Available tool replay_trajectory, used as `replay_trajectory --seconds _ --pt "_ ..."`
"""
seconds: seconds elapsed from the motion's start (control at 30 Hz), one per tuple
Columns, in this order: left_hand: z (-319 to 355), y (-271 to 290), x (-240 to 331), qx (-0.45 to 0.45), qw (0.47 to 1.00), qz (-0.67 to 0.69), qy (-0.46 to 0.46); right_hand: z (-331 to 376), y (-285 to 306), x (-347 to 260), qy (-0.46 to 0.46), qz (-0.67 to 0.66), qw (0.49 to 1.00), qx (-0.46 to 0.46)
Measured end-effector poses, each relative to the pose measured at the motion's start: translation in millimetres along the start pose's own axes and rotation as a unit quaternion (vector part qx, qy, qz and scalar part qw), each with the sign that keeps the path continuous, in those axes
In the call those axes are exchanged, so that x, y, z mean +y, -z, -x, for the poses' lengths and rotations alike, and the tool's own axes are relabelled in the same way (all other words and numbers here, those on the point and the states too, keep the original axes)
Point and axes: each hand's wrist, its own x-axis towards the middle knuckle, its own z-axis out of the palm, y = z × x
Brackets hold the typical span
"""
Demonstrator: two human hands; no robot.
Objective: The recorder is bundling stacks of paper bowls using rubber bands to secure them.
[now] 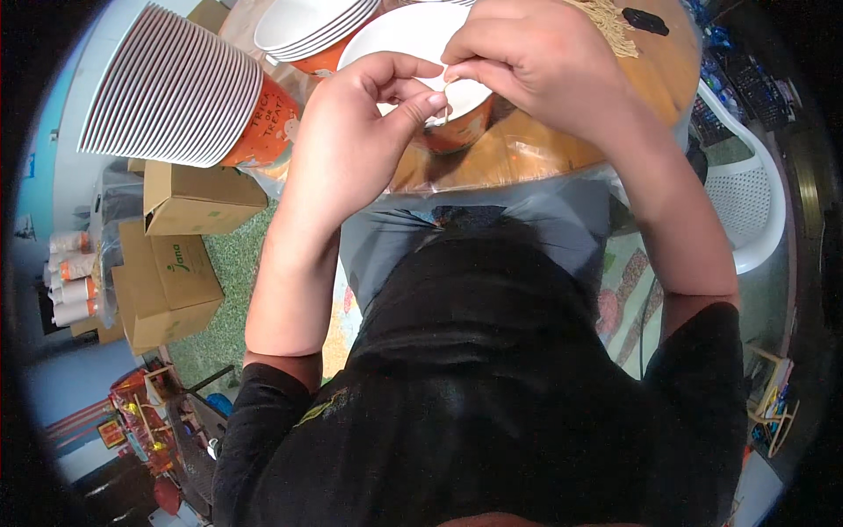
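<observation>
An orange paper bucket with a white inside stands on the table just in front of me, tipped so its wide mouth shows. At its near rim, a thin tan cord hangs between my fingertips. My left hand is closed at the rim, its thumb and fingertips pinching near the cord. My right hand comes over the bucket from the right and pinches the cord's upper end. Part of the bucket's mouth is hidden behind my hands.
A tall stack of nested orange buckets leans at the left. Another nested stack lies behind. On the wooden table are a heap of tan cords and a black object. Cardboard boxes and a white chair flank me.
</observation>
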Motion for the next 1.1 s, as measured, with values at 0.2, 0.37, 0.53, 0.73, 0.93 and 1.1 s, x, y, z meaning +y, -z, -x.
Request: replay_trajectory --seconds 0.2,0.37,0.53,0.73,0.93,1.1 --pt "-5.3 2.5 2.1 -0.024 0.998 -0.049 -0.011 -2.7 -1.9 2.4 0.028 -0.012 0.999 0.023" --pt "-2.3 -3.9 -7.7 0.05 0.996 -0.036 -0.059 -22.9 30.8 -22.4 -0.263 -0.082 0.944 -0.18" --pt "3.9 -9.1 -15.4 0.048 0.983 -0.124 -0.129 -9.1 33.2 -22.6 -0.274 -0.043 0.941 -0.196" --pt "4.0 -19.3 -9.6 0.066 0.995 -0.038 -0.07 -15.1 26.9 -28.3 -0.214 -0.047 0.969 -0.119" --pt "-1.6 -12.0 0.8 0.02 0.995 -0.091 -0.04 0.1 0.2 4.6 0.019 -0.04 0.998 0.047" --pt "-5.3 -7.8 3.3 0.004 0.999 -0.05 0.0 -12.7 13.8 -25.8 -0.098 -0.02 0.995 0.009"
